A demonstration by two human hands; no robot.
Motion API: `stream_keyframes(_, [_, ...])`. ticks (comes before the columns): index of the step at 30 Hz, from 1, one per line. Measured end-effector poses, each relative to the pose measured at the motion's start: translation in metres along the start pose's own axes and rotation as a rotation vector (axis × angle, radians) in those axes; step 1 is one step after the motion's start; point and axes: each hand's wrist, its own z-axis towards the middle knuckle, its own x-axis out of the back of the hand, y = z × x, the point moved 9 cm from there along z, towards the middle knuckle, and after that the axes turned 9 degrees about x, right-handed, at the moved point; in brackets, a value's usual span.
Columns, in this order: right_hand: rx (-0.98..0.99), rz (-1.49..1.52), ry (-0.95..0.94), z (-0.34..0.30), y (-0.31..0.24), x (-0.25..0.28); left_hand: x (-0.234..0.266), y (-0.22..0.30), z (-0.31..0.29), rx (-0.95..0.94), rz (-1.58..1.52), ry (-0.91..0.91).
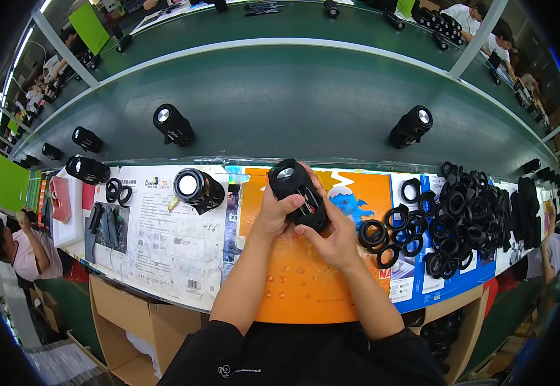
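Above the orange part of the worktop, a black cylindrical portable speaker (297,190) with a silvery round end is held between both my hands. My left hand (276,212) wraps its left side, thumb across the body. My right hand (336,233) grips its right side and lower end, with the thumb near the bottom edge. A second black speaker (206,195), its bright round end up, stands to the left on a printed sheet. Several loose black rings (373,235) lie right of my right hand, beside a large heap of black rings (463,212).
Beyond the worktop runs a green conveyor belt (293,96) carrying spaced black speakers, one (412,127) at right and one (173,125) at left. Two black rings (118,191) lie at left near a plastic bag (110,226). An open cardboard box (145,321) stands below. Other people sit at both sides.
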Motion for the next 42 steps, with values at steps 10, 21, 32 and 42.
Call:
stream_keyframes(10, [-0.034, -0.12, -0.064, 0.007, -0.007, 0.007, 0.008, -0.007, 0.001, -0.008, 0.038, 0.074])
stream_keyframes(21, [-0.076, -0.966, -0.212, -0.005, -0.045, 0.136, 0.002, -0.003, 0.006, 0.043, 0.111, 0.029])
stream_keyframes(32, [-0.286, -0.9, -0.093, 0.055, -0.004, 0.122, -0.014, -0.005, 0.006, 0.046, 0.174, -0.014])
stream_keyframes(42, [-0.205, -0.747, -0.377, 0.04, -0.001, 0.105, -0.002, -0.001, 0.01, 0.076, 0.176, -0.01])
